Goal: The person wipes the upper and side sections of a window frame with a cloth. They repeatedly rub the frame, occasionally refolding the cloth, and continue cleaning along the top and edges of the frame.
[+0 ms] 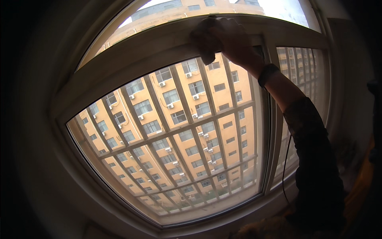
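Note:
My right hand (234, 37) is raised to the top of a window and closed around a dark, bunched cloth (206, 40). It presses the cloth against the pale horizontal frame bar (167, 49) between the upper and lower panes. One end of the cloth hangs over the top edge of the lower glass pane (191, 143). A dark band (268, 74) circles my right wrist, and a dark sleeve covers the forearm below it. My left hand is out of view.
Metal security bars (179, 128) stand outside the lower pane, with an orange apartment building beyond. A narrower window section (298, 71) adjoins at the right. A thin dark cord (284, 176) hangs beside my right arm. The window sill (209, 222) curves along the bottom.

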Tool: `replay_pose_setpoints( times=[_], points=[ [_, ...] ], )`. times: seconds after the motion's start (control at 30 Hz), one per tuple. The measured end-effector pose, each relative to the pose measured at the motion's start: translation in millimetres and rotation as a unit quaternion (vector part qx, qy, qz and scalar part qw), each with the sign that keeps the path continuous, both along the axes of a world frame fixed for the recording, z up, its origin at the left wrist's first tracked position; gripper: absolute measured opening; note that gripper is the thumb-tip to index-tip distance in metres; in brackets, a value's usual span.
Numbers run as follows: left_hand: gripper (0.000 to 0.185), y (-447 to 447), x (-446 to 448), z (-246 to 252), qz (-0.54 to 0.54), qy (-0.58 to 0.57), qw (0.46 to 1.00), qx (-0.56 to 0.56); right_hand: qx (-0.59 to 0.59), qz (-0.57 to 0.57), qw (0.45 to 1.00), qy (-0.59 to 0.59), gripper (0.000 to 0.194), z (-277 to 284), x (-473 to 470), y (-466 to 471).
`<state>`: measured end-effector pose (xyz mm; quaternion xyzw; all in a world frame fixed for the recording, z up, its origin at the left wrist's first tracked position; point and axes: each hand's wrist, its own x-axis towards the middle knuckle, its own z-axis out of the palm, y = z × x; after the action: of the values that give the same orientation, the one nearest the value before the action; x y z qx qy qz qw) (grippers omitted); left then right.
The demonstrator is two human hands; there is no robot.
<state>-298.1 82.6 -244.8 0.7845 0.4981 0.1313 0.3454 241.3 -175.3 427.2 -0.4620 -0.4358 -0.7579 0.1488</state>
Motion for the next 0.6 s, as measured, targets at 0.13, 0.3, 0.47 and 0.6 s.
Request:
replay_pose_setpoints(
  times=[0.13,0.3,0.47,0.6],
  points=[
    [0.038,-18.7,-41.1,-21.6,0.072,-0.052,0.995,0.048,0.060,-0.059,0.995,0.049,0.047,-6.4,10.8,-46.6],
    [0.036,9.7,19.5,33.9,-0.005,-0.179,0.977,0.119,0.049,-0.001,0.999,-0.021,0.026,-6.7,-14.0,42.9],
    [0.029,26.3,111.9,207.0,-0.112,-0.272,0.955,0.027,-0.020,0.000,0.998,-0.065,0.031,4.4,-0.4,33.0],
    [0.024,26.9,132.2,342.9,-0.140,-0.334,0.928,0.091,0.079,-0.025,0.996,-0.037,0.044,3.3,26.8,-26.3]
  ],
)
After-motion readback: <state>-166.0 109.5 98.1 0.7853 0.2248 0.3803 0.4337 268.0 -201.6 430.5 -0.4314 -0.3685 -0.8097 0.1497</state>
